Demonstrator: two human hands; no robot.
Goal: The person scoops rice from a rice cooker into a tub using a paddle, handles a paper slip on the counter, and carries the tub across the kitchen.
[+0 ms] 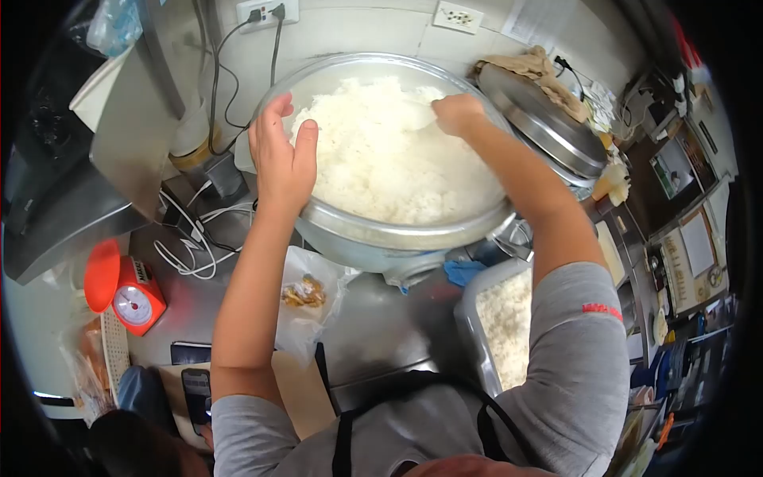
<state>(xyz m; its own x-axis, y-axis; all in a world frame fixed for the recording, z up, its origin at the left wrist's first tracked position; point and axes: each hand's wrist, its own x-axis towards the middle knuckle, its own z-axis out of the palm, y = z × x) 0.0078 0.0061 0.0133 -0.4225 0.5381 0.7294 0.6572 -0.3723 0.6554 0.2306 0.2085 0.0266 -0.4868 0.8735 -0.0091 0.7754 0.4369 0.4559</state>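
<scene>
A large round metal rice cooker pot (373, 232) full of steaming white rice (373, 171) stands on the counter ahead of me. My left hand (284, 155) is at the pot's left rim, thumb and fingers apart, with nothing held. At the far right inside the pot, my right hand (458, 115) is closed on what looks like a white rice paddle (419, 117). Its blade lies against the rice and is hard to tell from it.
A grey tub of rice (470, 306) stands at right front. The metal lid (548, 119) with a brown cloth (536, 75) lies behind right. At left are a red scale (131, 298), white cables (195, 238) and a plastic bag (306, 298). Another person is at lower left near a phone (195, 397).
</scene>
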